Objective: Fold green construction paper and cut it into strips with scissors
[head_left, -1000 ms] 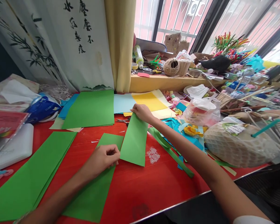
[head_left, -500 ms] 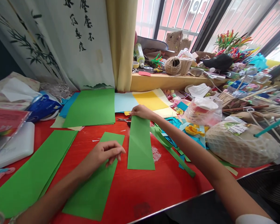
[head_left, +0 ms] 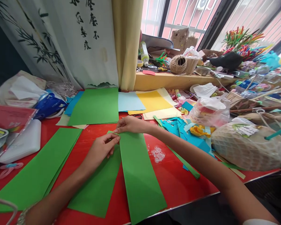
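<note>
My right hand [head_left: 132, 125] pinches the top end of a long green paper strip [head_left: 140, 175], which slants down toward the table's front edge. Close against it, the thumb and fingers of my left hand [head_left: 101, 147] are closed at the top of a second green paper strip [head_left: 96, 187]. The fingertips of both hands meet where the strips' upper corners come together. Exactly which paper edge lies between my left fingers is partly hidden. Farther left, several stacked green strips [head_left: 39, 168] lie diagonally on the red table.
Large green sheets [head_left: 96, 106] lie at the back beside light blue paper [head_left: 131, 101] and yellow paper [head_left: 154, 101]. Scissors [head_left: 138, 116] show partly behind my right hand. Blue paper scraps [head_left: 196, 142] and a net-wrapped bundle [head_left: 245, 147] crowd the right. A white box [head_left: 25, 143] stands left.
My right hand has brought its green strip left and nearer to me. My left hand has moved up slightly and its fingers now meet the right hand's at the paper's top.
</note>
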Demonstrator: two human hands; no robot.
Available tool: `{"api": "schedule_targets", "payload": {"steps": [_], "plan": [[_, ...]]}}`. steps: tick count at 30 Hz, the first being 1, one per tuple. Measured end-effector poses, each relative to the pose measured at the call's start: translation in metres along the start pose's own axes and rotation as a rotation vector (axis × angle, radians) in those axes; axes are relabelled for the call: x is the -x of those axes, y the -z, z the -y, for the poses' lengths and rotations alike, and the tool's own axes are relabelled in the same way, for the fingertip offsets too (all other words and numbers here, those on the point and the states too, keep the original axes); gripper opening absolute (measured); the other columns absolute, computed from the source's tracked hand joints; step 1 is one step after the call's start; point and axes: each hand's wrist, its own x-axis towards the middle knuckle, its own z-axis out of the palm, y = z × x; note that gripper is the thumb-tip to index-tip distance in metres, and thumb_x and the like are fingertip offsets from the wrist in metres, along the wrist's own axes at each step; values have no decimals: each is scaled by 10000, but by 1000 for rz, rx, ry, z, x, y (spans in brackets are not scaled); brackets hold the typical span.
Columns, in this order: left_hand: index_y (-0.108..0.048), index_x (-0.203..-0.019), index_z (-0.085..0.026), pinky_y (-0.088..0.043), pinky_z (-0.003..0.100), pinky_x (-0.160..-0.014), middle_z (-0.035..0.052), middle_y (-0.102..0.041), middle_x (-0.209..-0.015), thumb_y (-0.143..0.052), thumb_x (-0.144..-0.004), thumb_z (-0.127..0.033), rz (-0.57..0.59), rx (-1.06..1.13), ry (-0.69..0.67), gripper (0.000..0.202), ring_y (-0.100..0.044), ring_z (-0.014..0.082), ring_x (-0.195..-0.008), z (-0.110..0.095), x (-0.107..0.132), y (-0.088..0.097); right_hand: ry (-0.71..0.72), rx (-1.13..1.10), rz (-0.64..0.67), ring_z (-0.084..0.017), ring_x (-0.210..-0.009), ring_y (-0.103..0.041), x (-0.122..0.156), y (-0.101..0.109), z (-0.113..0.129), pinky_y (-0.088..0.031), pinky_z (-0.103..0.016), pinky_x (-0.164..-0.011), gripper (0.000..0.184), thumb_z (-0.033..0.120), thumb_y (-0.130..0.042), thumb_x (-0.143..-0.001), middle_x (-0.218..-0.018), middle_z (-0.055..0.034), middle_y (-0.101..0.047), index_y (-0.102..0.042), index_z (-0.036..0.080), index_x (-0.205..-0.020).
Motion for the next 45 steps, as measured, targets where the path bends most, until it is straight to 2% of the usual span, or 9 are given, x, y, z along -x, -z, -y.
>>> {"api": "schedule_targets", "payload": {"steps": [5,10,17,22,27,32,37,45], "plan": [[-562,-774,-186,-317,212,-425,-67,-428,-464,-530,-779,-414,-44,33,-36,231,-398,89,-425,-5,4,3,78,86,-56,-86,-580,-370,1,5,4,-267,-223,-535,295,418,-511,-829,-627,30,-465,-579,148,-730],[-560,-748,-186,-336,224,-451,-57,-445,-472,-528,-779,-423,-55,44,-46,241,-415,100,-443,-6,4,3,126,155,-61,-83,-575,-369,2,9,10,-268,-218,-542,218,329,-524,-833,-613,38,-461,-557,153,-709],[-559,-754,-193,-354,231,-488,-43,-480,-548,-542,-779,-403,-119,51,-90,213,-439,107,-505,-7,5,5,92,213,-63,-82,-577,-409,3,3,23,-273,-209,-531,164,285,-532,-838,-658,22,-526,-590,138,-794],[-541,-693,-198,-346,241,-558,-40,-491,-596,-535,-791,-395,-156,10,-139,220,-446,107,-561,-9,7,6,140,229,-69,-83,-582,-425,2,-5,23,-281,-205,-537,174,274,-515,-861,-662,11,-552,-598,134,-799],[-565,-751,-210,-337,244,-573,-37,-492,-611,-518,-793,-405,-206,-27,-126,205,-453,126,-608,-9,7,6,128,363,-284,-120,-647,-493,2,-27,16,-256,-224,-528,189,280,-441,-896,-774,-30,-626,-555,159,-805],[-466,-640,-208,-316,228,-548,-45,-427,-625,-512,-795,-381,-219,-20,-169,237,-405,116,-602,-11,8,6,125,476,-436,-140,-662,-522,4,-40,15,-234,-247,-519,199,282,-375,-925,-806,-34,-640,-506,182,-813],[-459,-643,-207,-315,226,-549,-44,-422,-636,-501,-790,-352,-172,-31,-178,211,-405,118,-605,-13,11,6,86,405,-543,-139,-684,-525,2,-27,12,-281,-238,-561,212,296,-349,-935,-789,-30,-623,-467,192,-793],[-473,-637,-193,-300,231,-536,-40,-411,-621,-503,-789,-359,-53,-53,-148,227,-384,112,-595,-8,8,3,-1,391,-599,-129,-635,-482,7,-6,-15,-281,-233,-555,225,304,-375,-926,-725,-13,-590,-435,196,-738]]}}
